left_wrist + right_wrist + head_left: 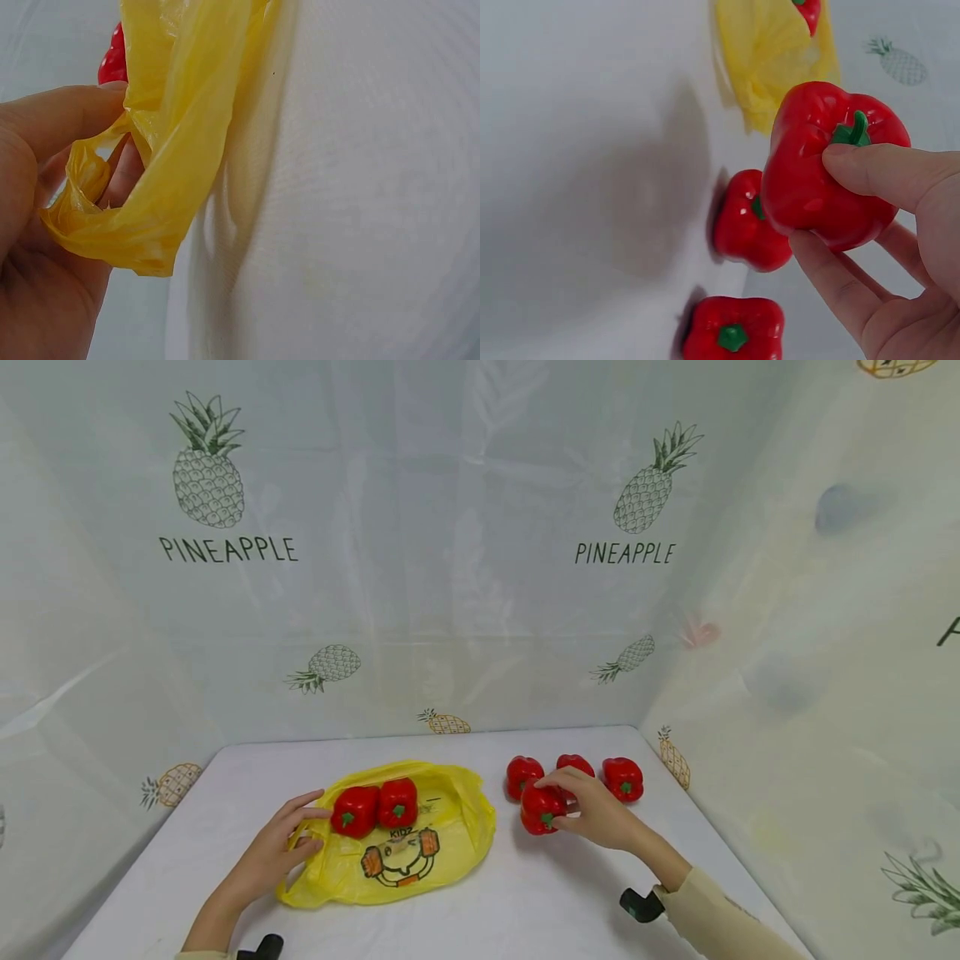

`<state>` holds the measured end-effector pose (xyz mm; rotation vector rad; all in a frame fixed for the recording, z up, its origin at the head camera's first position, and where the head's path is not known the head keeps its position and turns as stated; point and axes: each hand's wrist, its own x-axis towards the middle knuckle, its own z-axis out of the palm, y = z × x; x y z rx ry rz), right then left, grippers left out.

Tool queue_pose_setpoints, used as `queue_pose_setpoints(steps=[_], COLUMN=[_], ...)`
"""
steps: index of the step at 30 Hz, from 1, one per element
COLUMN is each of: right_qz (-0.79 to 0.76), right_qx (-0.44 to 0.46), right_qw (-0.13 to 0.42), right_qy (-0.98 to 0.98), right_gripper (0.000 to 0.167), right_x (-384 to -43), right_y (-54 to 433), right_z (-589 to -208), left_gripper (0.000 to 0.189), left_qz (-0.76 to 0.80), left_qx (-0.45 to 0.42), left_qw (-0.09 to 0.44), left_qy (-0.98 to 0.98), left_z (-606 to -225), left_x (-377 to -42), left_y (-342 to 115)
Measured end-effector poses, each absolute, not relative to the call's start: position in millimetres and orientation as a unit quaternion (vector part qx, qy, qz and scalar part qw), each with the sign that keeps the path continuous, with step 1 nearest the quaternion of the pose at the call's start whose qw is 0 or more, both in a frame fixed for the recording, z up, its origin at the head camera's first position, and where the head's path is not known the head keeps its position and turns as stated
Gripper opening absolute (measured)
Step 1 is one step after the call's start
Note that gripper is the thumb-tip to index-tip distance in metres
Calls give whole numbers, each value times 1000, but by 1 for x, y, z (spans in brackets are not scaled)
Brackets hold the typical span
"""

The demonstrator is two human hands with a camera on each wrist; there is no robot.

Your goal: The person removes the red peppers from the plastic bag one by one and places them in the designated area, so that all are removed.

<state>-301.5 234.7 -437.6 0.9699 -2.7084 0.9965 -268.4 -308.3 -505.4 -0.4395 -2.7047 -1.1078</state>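
Observation:
My right hand [600, 814] grips a red bell pepper [538, 810] with a green stem, thumb beside the stem and fingers round the far side. In the right wrist view this pepper is held above the table, nearer than the others. My left hand [270, 852] holds the left edge of a yellow plastic bag [457, 860], and a loop of the bag [172, 217] hangs across its fingers. Two red peppers, one on the left [354, 812] and one on the right [397, 803], lie side by side on the bag, close to the left fingertips.
Behind the right hand, three more red peppers, the left one [522, 775], the middle one [574, 766] and the right one [622, 779], rest on the white table [510, 910]. A pineapple-print curtain [420, 568] hangs behind and at the sides.

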Motion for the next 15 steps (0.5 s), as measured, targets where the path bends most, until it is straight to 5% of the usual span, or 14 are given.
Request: queue_pose_setpoints(steps=[15], right_qz=[342], right_qx=[323], right_qw=[27], right_qy=[-882], right_gripper=[60], right_x=[-301], right_y=[237], right_z=[-461], left_gripper=[36], left_qz=[-375], left_qx=[-149], left_qw=[99], left_qy=[-909], left_z=[-501], left_x=[-264], left_y=[-305])
